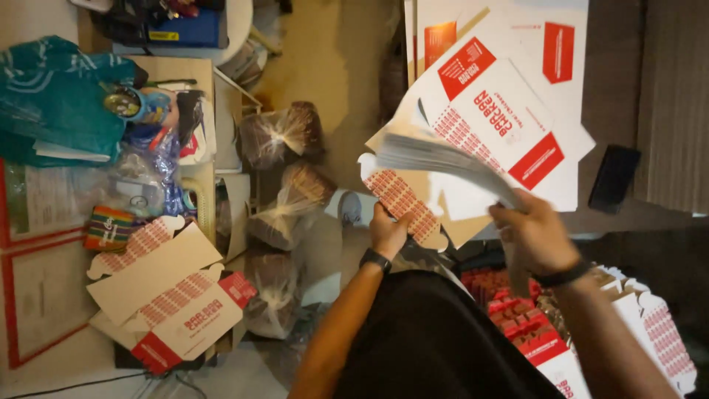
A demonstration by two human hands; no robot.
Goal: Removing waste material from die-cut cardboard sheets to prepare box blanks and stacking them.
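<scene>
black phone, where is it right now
In the head view the black phone lies at the far right on the dark surface, just right of the spread white and red flat cartons, beyond the right hand.

L hand (387, 233): raised ahead of torso, back of hand toward camera, fingers curled shut in a grip, thumb side to the right. L wrist w/ dark band; forearm bare, running up from lower centre, elbow bent. R hand (533, 235): raised slightly higher, off to the right, back of hand up, fingers (504, 214) curled closed, pinching, pointing up-left; slightly motion-blurred. R wrist w/ dark band; forearm bare, angled down to lower right. Hands apart, not touching each other.
</scene>
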